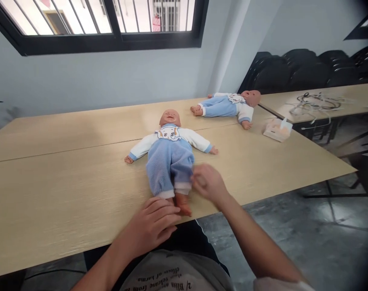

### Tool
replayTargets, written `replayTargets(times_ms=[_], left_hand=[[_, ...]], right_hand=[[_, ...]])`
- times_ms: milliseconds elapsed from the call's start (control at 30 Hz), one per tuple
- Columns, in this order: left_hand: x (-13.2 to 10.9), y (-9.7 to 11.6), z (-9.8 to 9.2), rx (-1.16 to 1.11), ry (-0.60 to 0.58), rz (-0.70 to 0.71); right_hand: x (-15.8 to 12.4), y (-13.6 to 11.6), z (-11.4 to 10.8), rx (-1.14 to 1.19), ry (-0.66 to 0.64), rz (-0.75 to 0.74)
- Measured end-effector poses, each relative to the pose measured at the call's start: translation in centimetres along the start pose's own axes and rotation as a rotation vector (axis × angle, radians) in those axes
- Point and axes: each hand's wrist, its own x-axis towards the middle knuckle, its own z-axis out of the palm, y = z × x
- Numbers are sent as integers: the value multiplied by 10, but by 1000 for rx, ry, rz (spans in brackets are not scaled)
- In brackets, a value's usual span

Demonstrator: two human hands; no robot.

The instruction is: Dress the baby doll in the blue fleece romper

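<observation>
A baby doll (171, 159) in blue trousers and a white-sleeved top lies on its back on the table, arms spread, feet towards me. Across one of its feet rests my left hand (156, 220), fingers stretched out and partly covering that foot. The other bare foot (184, 204) shows beside my fingertips. My right hand (210, 182) is blurred by motion at the side of the trouser leg, its fingers curled in towards the thumb. Whether cloth is caught between those fingers is hard to make out.
A second, similarly dressed doll (224, 106) lies at the back right of the table (80, 182). Near it stand a tissue box (277, 129) and, on another table, tangled cables (318, 103). Black chairs (305, 68) are stacked behind; a barred window (117, 24) is in the wall.
</observation>
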Motion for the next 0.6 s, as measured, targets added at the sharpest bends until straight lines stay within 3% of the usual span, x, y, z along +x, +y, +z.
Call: replayTargets(times_ms=[67,133,333,500,600], left_hand=[[4,-1,12,25,20,34],[8,-5,23,52,36,68],[16,-8,41,145,91,63],[17,-5,45,162,131,9],[17,-6,46,161,121,7]], right_hand=[[-30,-16,4,-50,-88,-93],[-45,-22,10,-102,-89,-76],[-39,-25,17,-141,-56,26],[-45,-42,4,162,-282,53],[-50,-47,-5,241,-310,98]])
